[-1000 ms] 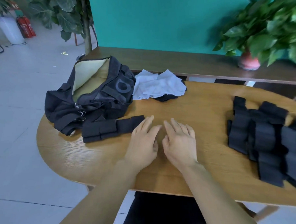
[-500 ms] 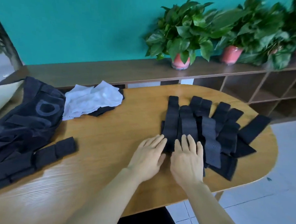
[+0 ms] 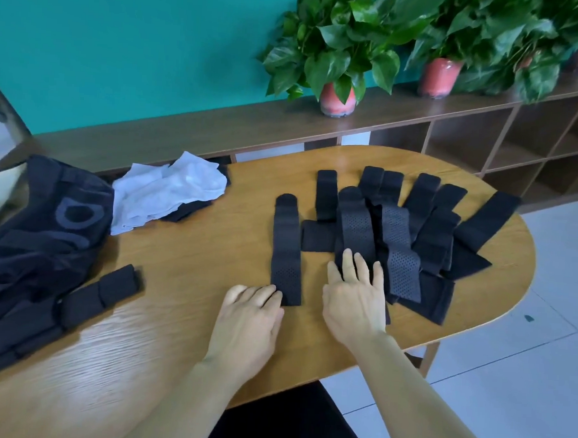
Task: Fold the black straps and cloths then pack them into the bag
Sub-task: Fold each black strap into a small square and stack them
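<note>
A single black strap (image 3: 286, 252) lies lengthwise on the wooden table (image 3: 194, 281), apart from a pile of several black straps (image 3: 411, 225) on the right. My left hand (image 3: 251, 314) lies flat with its fingertips touching the near end of the single strap. My right hand (image 3: 355, 292) rests with spread fingers on the near edge of the pile. The black bag (image 3: 42, 232) sits at the far left. Folded black straps (image 3: 86, 298) lie in front of it. White and black cloths (image 3: 168, 192) are heaped beside the bag.
A long wooden shelf (image 3: 486, 135) runs behind the table against a teal wall, with potted plants (image 3: 337, 97) on it. Tiled floor (image 3: 542, 349) shows past the table's rounded right end.
The view has swung right from the bag to the strap pile. One strap now lies separated to the left of the pile, under my left fingertips.
</note>
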`<act>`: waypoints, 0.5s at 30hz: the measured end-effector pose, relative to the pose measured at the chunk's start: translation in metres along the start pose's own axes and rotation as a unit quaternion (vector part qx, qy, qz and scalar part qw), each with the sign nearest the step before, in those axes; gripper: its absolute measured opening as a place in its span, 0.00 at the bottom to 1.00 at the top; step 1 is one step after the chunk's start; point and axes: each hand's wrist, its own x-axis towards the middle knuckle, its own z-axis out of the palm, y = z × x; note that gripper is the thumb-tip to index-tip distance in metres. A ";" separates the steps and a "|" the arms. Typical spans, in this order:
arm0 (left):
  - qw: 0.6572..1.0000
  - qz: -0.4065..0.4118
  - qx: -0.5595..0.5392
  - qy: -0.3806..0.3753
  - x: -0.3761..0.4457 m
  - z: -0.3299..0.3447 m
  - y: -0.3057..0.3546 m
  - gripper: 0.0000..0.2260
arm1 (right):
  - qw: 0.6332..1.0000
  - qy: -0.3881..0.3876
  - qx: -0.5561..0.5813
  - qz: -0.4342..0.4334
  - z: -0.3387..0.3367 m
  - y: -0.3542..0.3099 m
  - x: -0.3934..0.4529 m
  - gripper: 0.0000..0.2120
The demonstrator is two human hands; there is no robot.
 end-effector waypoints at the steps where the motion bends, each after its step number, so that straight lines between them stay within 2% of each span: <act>1: 1.000 -0.001 0.007 0.011 -0.004 -0.002 0.000 0.14 | 1.000 -0.010 -0.002 0.002 -0.003 0.001 0.000 0.23; 4: 0.999 -0.012 0.007 0.030 -0.016 -0.009 0.000 0.04 | 1.000 0.003 -0.011 -0.014 -0.008 -0.001 -0.004 0.22; 9: 0.997 -0.052 -0.006 0.053 -0.030 -0.024 -0.006 0.06 | 0.990 0.097 0.059 -0.082 -0.014 -0.021 -0.013 0.07; 12: 0.995 -0.070 -0.050 0.056 -0.025 -0.030 -0.014 0.03 | 0.972 0.143 0.111 -0.151 -0.024 -0.033 -0.016 0.06; 15: 0.995 -0.060 -0.078 -0.012 -0.022 -0.024 -0.020 0.12 | 0.956 0.137 0.142 -0.217 -0.029 -0.042 -0.015 0.10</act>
